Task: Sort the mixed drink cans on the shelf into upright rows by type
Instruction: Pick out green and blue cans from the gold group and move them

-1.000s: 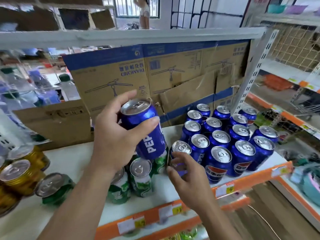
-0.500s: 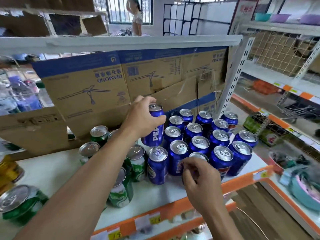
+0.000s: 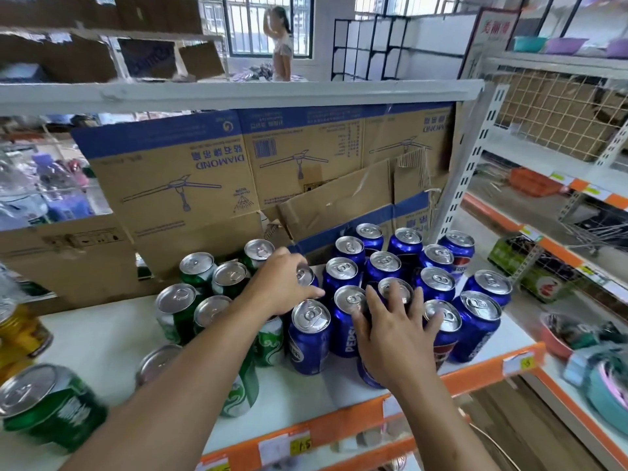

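Observation:
Blue Pepsi cans (image 3: 438,278) stand upright in rows on the right of the white shelf (image 3: 98,338). My left hand (image 3: 283,288) grips one blue Pepsi can (image 3: 304,275) by its upper side, at the left back edge of that blue group. My right hand (image 3: 390,329) lies over the front blue cans with fingers spread, its fingertips touching several lids; a can under its palm is mostly hidden. Green cans (image 3: 198,266) stand upright just left of the blue ones. One green can (image 3: 51,406) lies tilted at the front left.
Yellow cans (image 3: 20,331) sit at the far left edge. A cardboard box (image 3: 204,171) walls off the back of the shelf. A perforated steel post (image 3: 472,158) stands at the right end. An orange price rail (image 3: 343,426) runs along the front.
My left hand carried the blue can from the air down and back into the blue group. My right hand went from holding a front can to lying spread over the lids.

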The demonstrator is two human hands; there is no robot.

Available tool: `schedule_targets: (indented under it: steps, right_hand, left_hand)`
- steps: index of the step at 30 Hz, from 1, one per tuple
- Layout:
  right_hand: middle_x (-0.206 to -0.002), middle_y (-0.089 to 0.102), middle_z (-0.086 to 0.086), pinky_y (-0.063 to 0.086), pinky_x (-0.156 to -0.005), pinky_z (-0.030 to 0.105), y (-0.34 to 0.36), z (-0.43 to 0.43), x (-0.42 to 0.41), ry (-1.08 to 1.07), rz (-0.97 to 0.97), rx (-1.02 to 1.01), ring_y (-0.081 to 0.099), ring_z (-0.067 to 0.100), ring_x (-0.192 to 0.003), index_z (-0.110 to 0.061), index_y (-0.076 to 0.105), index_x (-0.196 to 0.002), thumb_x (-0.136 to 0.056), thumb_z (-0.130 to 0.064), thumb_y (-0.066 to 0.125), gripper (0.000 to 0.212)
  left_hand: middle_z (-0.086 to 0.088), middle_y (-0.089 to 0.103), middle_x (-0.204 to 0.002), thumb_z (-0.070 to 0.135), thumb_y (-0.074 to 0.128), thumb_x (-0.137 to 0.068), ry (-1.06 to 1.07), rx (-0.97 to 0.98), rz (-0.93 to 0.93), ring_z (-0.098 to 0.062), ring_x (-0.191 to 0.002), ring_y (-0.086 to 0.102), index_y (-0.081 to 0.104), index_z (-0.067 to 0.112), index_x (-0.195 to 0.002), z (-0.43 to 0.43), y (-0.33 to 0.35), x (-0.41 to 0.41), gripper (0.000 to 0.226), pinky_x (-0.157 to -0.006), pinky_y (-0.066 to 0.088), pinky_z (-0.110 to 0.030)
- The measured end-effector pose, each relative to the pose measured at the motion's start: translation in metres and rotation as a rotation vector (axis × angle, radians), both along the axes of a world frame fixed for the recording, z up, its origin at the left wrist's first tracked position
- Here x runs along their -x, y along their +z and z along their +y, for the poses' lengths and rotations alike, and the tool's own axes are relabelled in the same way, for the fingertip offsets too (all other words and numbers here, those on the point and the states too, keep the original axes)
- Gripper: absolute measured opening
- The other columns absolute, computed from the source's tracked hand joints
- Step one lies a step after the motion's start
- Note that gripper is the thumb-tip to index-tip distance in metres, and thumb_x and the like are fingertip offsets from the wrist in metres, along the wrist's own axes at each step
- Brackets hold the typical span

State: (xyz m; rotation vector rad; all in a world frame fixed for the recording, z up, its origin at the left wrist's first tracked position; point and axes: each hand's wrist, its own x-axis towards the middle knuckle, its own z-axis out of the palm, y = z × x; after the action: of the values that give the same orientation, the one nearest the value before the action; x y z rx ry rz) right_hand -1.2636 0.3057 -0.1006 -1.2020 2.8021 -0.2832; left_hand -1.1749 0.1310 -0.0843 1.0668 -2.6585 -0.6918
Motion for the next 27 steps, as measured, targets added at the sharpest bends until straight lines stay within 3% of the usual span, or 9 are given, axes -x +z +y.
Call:
schedule_targets:
  steps: [3,6,8,13,19,27]
  right_hand:
    - [-0.162,0.000,0.003,0.003,-0.113,0.062,-0.003,0.000,0.000,0.014,0.024,-0.053,-0.007,0.036,-0.148,-0.032,0.008,-0.154,-0.100,-0.055,0.013,0.058]
    - [-0.163,-0.003,0.004,0.004,-0.113,0.062,-0.002,0.001,0.000,0.021,0.011,-0.070,-0.008,0.036,-0.148,-0.032,0.005,-0.154,-0.099,-0.058,0.012,0.062]
    - [-0.163,-0.002,0.004,0.004,-0.112,0.064,0.001,0.001,-0.002,0.023,-0.016,-0.073,-0.010,0.038,-0.147,-0.032,0.004,-0.154,-0.098,-0.059,0.013,0.062]
    - [-0.163,0.001,0.004,0.002,-0.112,0.066,0.017,-0.010,-0.029,0.134,-0.053,0.036,-0.012,0.038,-0.147,-0.034,0.006,-0.153,-0.100,-0.054,0.019,0.059]
    - [-0.161,0.007,0.003,0.006,-0.113,0.064,0.029,-0.047,-0.091,0.451,-0.043,0.073,-0.007,0.038,-0.147,-0.034,0.011,-0.152,-0.098,-0.056,0.022,0.059]
    - [-0.162,0.003,0.003,0.001,-0.114,0.063,0.036,-0.102,-0.223,0.812,-0.062,-0.007,-0.009,0.037,-0.147,-0.034,0.013,-0.151,-0.096,-0.061,0.021,0.062]
  left_hand:
    - [-0.001,0.049,-0.128,0.057,0.062,-0.084,-0.052,0.019,-0.077,-0.019,-0.116,0.050,0.052,0.022,-0.135,0.001,0.004,0.000,0.063,-0.091,0.042,-0.032]
    - [-0.004,0.055,-0.127,0.051,0.046,-0.094,-0.046,0.066,-0.094,-0.024,-0.118,0.052,0.054,0.020,-0.132,0.006,0.007,-0.008,0.050,-0.095,0.044,-0.040]
    - [-0.005,0.058,-0.123,0.044,0.046,-0.096,-0.043,0.109,-0.104,-0.026,-0.116,0.054,0.054,0.019,-0.130,0.012,0.008,-0.020,0.044,-0.093,0.046,-0.041]
    - [0.003,0.044,-0.146,0.044,0.047,-0.095,0.058,0.162,-0.108,-0.021,-0.130,0.044,0.039,0.029,-0.145,0.023,0.019,-0.070,0.052,-0.104,0.038,-0.039]
    - [0.005,0.032,-0.153,0.054,0.040,-0.095,0.400,0.279,-0.176,-0.019,-0.139,0.031,0.030,0.037,-0.147,0.039,0.030,-0.184,0.056,-0.115,0.023,-0.045]
    - [0.007,0.008,-0.161,0.062,0.034,-0.093,0.775,0.228,-0.223,-0.018,-0.147,0.008,0.013,0.041,-0.151,0.076,0.022,-0.346,0.065,-0.119,0.011,-0.041]
